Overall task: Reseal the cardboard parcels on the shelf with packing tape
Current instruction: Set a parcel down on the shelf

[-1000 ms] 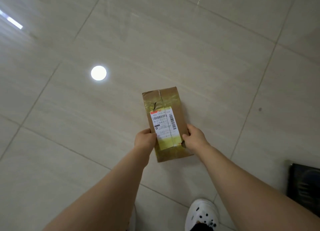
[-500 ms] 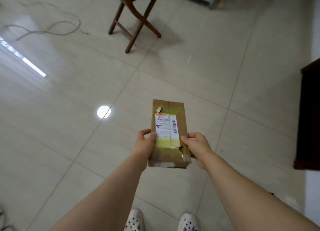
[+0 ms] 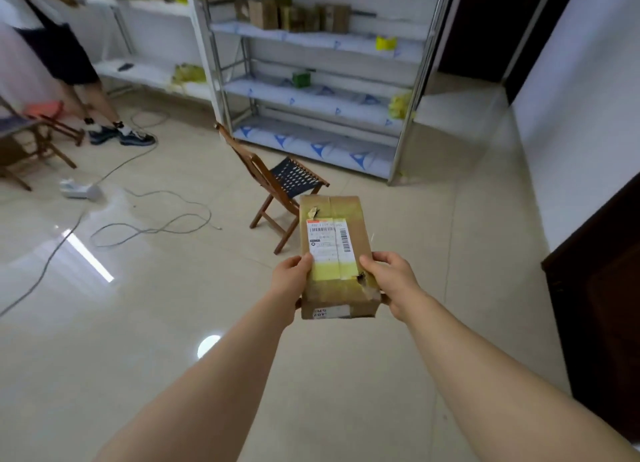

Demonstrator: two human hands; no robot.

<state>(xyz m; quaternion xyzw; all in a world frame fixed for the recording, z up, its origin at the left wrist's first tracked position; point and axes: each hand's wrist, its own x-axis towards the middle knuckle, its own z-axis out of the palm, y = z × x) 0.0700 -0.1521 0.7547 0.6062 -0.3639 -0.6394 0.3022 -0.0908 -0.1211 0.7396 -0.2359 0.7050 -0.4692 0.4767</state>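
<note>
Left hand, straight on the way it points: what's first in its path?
Left hand grips the parcel, so that goes with it; next in line looks like the folding chair, though depth is unclear.

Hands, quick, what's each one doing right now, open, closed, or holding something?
Left hand: holds the cardboard parcel by its left edge.
Right hand: holds the same parcel by its right edge.

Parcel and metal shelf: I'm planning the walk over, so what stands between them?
In the head view, a wooden folding chair stands between the parcel and the metal shelf.
</note>
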